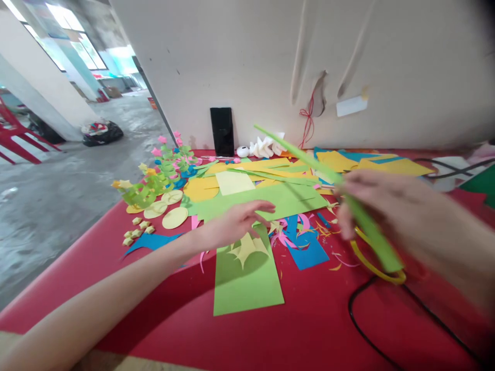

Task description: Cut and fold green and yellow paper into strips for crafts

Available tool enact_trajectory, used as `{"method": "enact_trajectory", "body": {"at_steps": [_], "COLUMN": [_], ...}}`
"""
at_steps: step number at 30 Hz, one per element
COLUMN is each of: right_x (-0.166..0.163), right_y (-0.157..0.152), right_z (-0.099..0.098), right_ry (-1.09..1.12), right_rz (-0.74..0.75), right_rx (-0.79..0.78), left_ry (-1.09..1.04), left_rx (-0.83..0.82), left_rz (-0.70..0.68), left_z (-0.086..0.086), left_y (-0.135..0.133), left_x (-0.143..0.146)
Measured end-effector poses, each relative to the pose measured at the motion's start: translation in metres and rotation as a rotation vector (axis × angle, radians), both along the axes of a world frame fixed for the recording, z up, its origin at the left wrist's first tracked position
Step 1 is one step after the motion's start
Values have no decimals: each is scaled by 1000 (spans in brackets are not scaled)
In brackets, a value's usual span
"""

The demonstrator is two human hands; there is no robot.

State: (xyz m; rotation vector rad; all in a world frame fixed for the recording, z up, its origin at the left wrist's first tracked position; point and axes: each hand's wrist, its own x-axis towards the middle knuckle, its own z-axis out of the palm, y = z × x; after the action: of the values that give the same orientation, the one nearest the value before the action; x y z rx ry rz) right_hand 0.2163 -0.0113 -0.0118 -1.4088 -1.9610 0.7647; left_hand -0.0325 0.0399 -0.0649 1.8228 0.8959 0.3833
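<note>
My right hand [371,196], blurred by motion, is raised over the right side of the table. Its fingers are closed on a long, tapering strip of green paper [301,152]. A yellow loop [377,265], which looks like a scissors handle, hangs below the same hand; its blades are hidden. My left hand [240,221] reaches over the middle with loosely bent fingers apart and nothing visible in them. Beneath it are a pale yellow spiky paper cutout [247,250] and a green paper sheet [247,293]. A blue paper piece [309,252] lies to its right among pink and orange scraps.
Paper flowers [162,170], pale yellow discs [175,218] and small folded stars [139,229] sit at the left. A black phone [222,131] leans on the back panel [251,62]. A black cable [356,319] crosses the red tabletop [174,319] at right.
</note>
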Motion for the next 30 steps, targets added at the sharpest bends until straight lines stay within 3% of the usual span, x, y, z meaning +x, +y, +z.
{"method": "enact_trajectory", "body": {"at_steps": [3,4,8,11,17,30], "right_x": [-42,-50,-59,-58,-61,-61], "right_y": [1,1,2,3,4,6], "right_z": [-20,-27,-50,-57,-58,-67], "right_ry": [258,250,195,194,277,417], "right_rz": [155,168,133,160,215,112], "right_rx": [-403,-444,-451,-513,-610,-512], "left_ry": [-148,-158,-175,-188,-277,-142], "left_rx": [-67,-103,-260,-285,-272,-259], "left_rz": [-39,-37,10,68,72,-21], "left_z": [1,2,1,-5,-21,-29], "left_y": [-6,-7,-10,-13,-17,-22], "left_x": [4,4,9,14,18,17]}}
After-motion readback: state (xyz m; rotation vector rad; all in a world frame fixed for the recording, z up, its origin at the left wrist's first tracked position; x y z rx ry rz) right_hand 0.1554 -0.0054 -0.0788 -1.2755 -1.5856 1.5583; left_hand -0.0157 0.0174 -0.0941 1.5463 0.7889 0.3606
